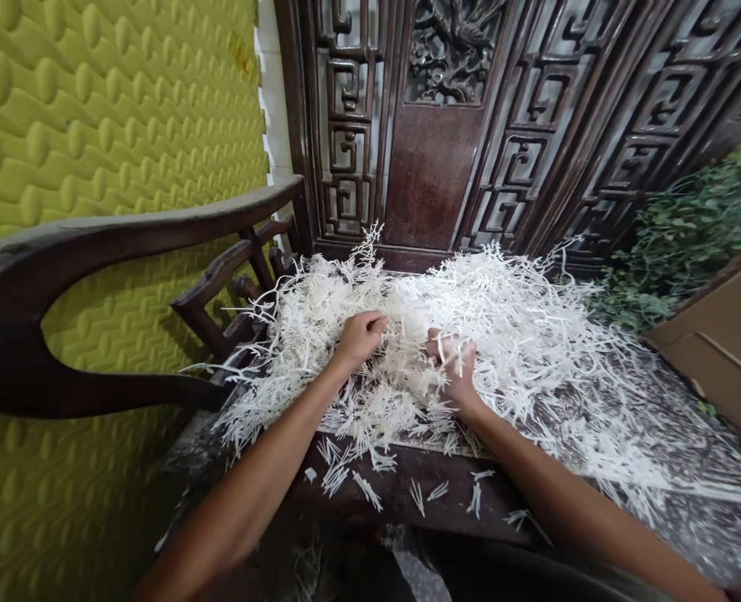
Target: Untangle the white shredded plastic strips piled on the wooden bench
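Observation:
A wide heap of white, branching plastic-like sprigs [508, 326] covers the seat of a dark wooden bench [408, 493]. Over the left part of the heap is my left hand [363, 336], its fingers pinched together among the sprigs; what they grip is too small to make out. My right hand [455, 359] is a short way to the right, fingers curled, with white sprigs across and around it. Motion blur and the sprigs partly hide its fingers. Loose sprigs [367, 491] lie on the bench's front edge.
The bench's curved armrest [125, 226] rises at the left before a yellow textured wall [32, 134]. Carved dark wood panels [436, 167] stand behind the heap. At the right are green artificial foliage [697, 226] and a cardboard box [722, 343].

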Motion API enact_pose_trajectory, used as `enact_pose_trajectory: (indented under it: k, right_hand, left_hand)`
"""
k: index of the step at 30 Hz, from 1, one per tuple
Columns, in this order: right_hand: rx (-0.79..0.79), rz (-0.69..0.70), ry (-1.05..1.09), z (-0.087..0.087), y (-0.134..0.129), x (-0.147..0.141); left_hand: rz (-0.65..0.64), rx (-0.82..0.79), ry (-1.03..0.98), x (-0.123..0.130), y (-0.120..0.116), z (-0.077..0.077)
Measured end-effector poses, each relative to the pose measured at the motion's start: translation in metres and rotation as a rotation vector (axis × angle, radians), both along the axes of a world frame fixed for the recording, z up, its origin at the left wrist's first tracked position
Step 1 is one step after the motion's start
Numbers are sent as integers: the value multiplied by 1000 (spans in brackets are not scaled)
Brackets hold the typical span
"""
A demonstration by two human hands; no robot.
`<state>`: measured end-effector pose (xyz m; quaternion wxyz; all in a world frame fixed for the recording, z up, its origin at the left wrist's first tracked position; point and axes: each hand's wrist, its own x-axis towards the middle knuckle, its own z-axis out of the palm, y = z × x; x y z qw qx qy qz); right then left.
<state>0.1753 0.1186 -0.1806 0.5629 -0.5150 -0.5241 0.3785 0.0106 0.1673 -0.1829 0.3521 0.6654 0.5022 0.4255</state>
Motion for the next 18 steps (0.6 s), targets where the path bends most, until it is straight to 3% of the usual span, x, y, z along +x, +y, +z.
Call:
enact_pose_trajectory:
  k: [4,7,11,14,18]
  right_hand:
    - [-74,-71,131,1,4,-4]
    - [-135,-99,192,2,5,-6]
    - [-191,-53,41,4,2,-4]
    - [-203,-24,-65,7,0,-1]
    - [-159,-21,-91,4,2,1]
  left_hand:
    - [-58,-17,-55,-5,-3,0]
    - [-43,95,-95,-2,-7,3]
    - [-59,254,-119,3,-14,17]
    - [-87,263,-186,5,-21,25]
    - [-86,228,-220,6,-25,24]
